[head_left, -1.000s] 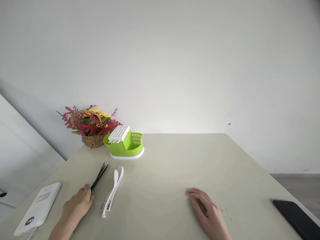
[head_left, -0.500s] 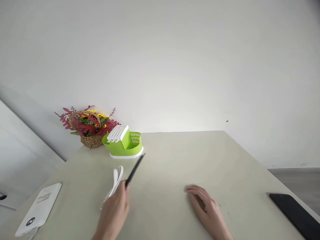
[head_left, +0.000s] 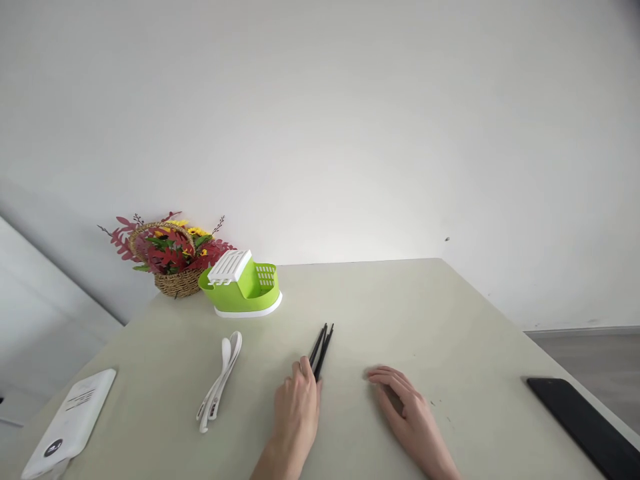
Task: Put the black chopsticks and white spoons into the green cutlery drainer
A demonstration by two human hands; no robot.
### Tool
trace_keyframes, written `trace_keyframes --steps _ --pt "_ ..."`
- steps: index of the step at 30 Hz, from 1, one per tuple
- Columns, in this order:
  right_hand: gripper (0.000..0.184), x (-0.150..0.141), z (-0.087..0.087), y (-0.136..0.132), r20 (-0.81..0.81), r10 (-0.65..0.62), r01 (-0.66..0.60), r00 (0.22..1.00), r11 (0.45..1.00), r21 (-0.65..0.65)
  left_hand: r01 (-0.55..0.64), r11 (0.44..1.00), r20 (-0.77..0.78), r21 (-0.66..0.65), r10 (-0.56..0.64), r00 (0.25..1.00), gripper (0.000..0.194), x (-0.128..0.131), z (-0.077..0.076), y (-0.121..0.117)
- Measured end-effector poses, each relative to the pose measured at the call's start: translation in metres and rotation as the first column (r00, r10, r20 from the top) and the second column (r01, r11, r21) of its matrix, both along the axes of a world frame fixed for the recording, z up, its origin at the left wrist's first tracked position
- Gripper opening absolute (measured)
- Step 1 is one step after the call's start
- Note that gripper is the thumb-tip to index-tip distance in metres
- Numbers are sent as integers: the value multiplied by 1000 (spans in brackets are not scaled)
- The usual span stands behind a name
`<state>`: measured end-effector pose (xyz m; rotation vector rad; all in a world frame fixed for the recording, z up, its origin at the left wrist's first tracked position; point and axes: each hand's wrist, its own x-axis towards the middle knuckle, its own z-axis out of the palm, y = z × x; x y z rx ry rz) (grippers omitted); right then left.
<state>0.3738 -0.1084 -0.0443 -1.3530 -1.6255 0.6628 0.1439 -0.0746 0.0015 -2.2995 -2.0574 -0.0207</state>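
My left hand (head_left: 299,407) is closed around several black chopsticks (head_left: 324,348), low over the middle of the table. Their tips fan apart slightly and point away from me; the near ends are hidden by the hand. To the left of that hand lies a small bundle of white spoons (head_left: 223,380), bowls toward the back. My right hand (head_left: 407,417) rests on the tabletop with nothing in it, fingers loosely stretched and the thumb apart from them.
A green and white plastic cutlery holder (head_left: 245,287) stands at the back left, beside a wicker basket of artificial flowers (head_left: 177,267). A white power bank (head_left: 70,420) lies at the left edge, a black phone (head_left: 583,423) at the right. The table (head_left: 375,293) meets a wall behind.
My left hand has moved right with the chopsticks, away from the white spoons, and lowered them toward the tabletop. My right hand stays in place. The view has shifted slightly.
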Motion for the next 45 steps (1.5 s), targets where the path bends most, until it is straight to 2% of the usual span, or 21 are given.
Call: trace_keyframes --steps 3,6,9,12,15,17,19,21,24,28,34,39,42,45 --pt "25 1 -2 0 -10 5 -5 1000 1000 -12 2 998 21 60 -4 1000 27 4 -5 0" --pt "26 1 -4 0 -13 8 -9 1000 999 -42 59 984 59 170 -70 996 31 1 -12 -2" --pt "27 1 -3 -1 -18 13 -14 1000 998 -56 137 947 160 292 -190 969 37 -10 -15 -5" --pt "27 1 -1 -1 -27 16 -17 1000 999 -51 121 914 274 388 -240 931 37 -30 -9 -8" --pt "27 1 0 -2 -27 14 -16 1000 998 -60 -4 879 293 477 -154 944 37 -62 1 -9" --pt "27 1 -1 -2 -19 6 -7 1000 998 -68 -124 854 259 506 -14 966 41 -89 6 -8" --pt "26 1 -1 -3 -7 1 -2 1000 998 -69 -243 836 222 492 149 964 51 -115 6 -8" --pt "25 1 -1 -3 -1 -2 2 1000 997 -73 -323 838 199 440 260 945 62 -137 4 -8" --pt "25 1 -1 -4 -3 -4 4 1000 996 -89 -363 868 166 338 325 931 72 -156 1 -8" --pt "25 1 -1 -5 -6 4 -4 1000 996 -88 -383 893 45 235 384 922 64 -160 5 -3" --pt "24 2 -3 -3 12 0 1 1000 997 -79 -367 921 -105 135 381 918 51 -151 18 9" --pt "24 3 -4 -1 17 -1 2 1000 998 -59 -296 951 -203 88 308 929 51 -151 19 16" --pt "24 4 -5 -2 7 4 -4 1000 997 -78 -257 964 -146 69 265 953 48 -157 16 19" --pt "25 4 -5 -3 -10 9 -10 1000 994 -105 -221 971 44 87 218 975 41 -157 13 19"
